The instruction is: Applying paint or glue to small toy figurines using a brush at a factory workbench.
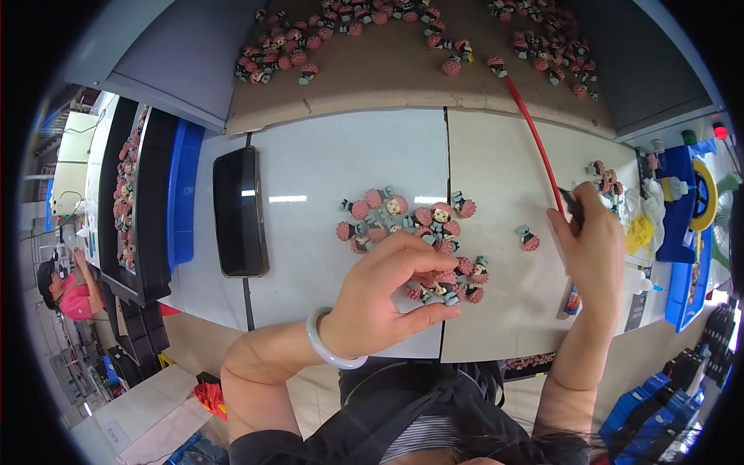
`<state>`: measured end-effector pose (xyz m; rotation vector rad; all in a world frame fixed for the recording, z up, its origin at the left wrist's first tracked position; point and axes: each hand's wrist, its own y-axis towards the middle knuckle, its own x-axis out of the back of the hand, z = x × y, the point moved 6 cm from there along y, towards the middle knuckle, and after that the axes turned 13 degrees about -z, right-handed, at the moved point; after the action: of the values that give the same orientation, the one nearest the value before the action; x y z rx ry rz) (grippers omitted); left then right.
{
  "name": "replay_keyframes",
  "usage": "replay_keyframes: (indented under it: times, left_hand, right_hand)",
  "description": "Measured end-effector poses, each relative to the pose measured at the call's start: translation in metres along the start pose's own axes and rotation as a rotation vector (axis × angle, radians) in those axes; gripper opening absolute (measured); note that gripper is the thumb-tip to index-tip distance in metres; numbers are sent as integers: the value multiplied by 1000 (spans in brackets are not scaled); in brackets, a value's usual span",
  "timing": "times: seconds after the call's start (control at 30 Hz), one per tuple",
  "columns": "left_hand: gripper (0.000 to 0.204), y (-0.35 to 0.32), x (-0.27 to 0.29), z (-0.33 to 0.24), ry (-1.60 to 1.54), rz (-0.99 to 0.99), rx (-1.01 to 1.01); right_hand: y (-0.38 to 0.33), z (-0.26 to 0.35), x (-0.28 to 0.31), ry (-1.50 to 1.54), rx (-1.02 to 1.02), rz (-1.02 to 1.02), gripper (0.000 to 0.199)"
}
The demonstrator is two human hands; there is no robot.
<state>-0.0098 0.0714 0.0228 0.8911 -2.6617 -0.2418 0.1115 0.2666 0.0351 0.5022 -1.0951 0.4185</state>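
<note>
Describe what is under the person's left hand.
Small pink-and-black figurines show beyond the left hand and in the gap between its fingers and thumb, with white tabletop beside them. Whatever lies directly beneath the palm is covered and cannot be seen.

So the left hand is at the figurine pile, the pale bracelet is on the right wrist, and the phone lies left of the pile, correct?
Not quite: the head view shows the pale bracelet on the left wrist. The left hand is at the figurine pile, and the phone lies left of it, as you said.
</note>
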Motion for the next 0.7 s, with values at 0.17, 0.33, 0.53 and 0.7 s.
replay_keyframes:
  times: [0.17, 0.33, 0.53, 0.7]
  left_hand:
    - [44, 3, 1, -6, 25, -33, -65]
    - [39, 1, 1, -7, 73, -68, -97]
    - [41, 0, -3, -3, 96, -37, 23]
    - [38, -3, -3, -12, 213, -94, -165]
  right_hand:
    - [1, -15, -9, -138, 77, 92, 21]
    - [0, -7, 10, 131, 18, -29, 11]
    - [-39, 25, 31, 1257, 129, -115, 9]
    - [-54, 56, 17, 939, 510, -105, 8]
